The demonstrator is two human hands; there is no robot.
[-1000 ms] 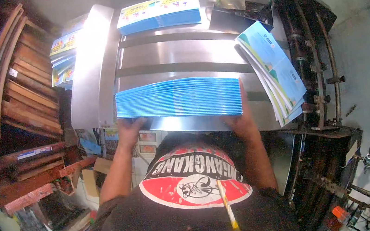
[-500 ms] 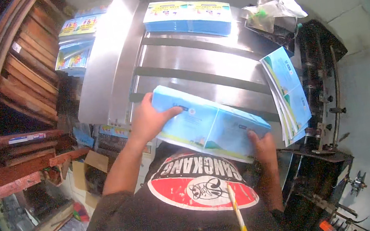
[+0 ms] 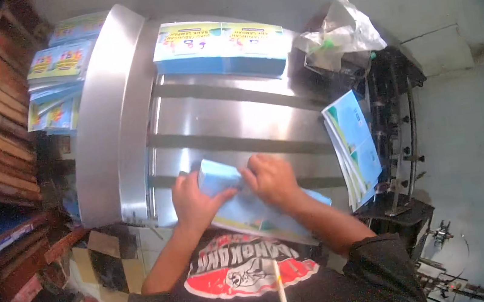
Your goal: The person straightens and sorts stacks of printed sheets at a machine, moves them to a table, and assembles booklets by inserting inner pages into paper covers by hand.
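A light-blue printed booklet cover sheet stack (image 3: 250, 211) lies across the near edge of the metal table, close to my chest. My left hand (image 3: 196, 200) grips its left end, thumb on top. My right hand (image 3: 270, 178) has its fingers curled at the upper left part of the stack, beside my left thumb, where the paper is bent up. Exactly what the right fingertips pinch is partly hidden. My right forearm crosses over the stack's right half.
Yellow-and-blue printed stacks (image 3: 219, 47) stand at the table's far side, with more (image 3: 56, 65) at the far left beyond a curved metal guard (image 3: 109, 119). Fanned blue sheets (image 3: 354, 142) rest at the right. A crumpled plastic bag (image 3: 343, 34) sits on a dark box. Black machinery stands rightmost.
My right hand has left the stack's right end and moved left to its upper left part. The left end of the paper is now bent up. The view has shifted.
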